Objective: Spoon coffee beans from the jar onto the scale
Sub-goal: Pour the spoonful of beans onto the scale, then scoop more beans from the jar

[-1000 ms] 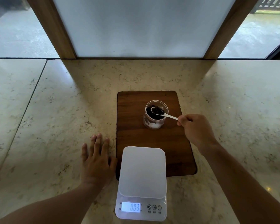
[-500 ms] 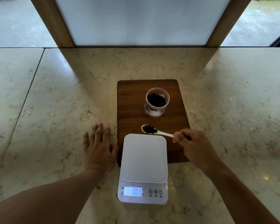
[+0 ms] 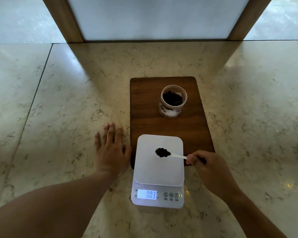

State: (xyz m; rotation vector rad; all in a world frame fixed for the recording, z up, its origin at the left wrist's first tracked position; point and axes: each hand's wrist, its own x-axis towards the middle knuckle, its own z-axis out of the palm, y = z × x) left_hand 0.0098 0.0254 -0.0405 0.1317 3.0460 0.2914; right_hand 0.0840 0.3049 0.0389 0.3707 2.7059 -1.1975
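The jar (image 3: 173, 100) stands alone on the board (image 3: 144, 103), open all round. Left hand (image 3: 110, 150) flanks the scale (image 3: 159, 162).

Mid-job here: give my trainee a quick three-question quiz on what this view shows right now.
1. True or false: the beans already lie on the scale platform.
2. Which hand holds the spoon?
A. left hand
B. right hand
3. Fill in: the jar stands on the ____.

Key:
1. False; they sit in the spoon bowl over the platform.
2. B; the left hand lies flat on the counter.
3. Wooden board.
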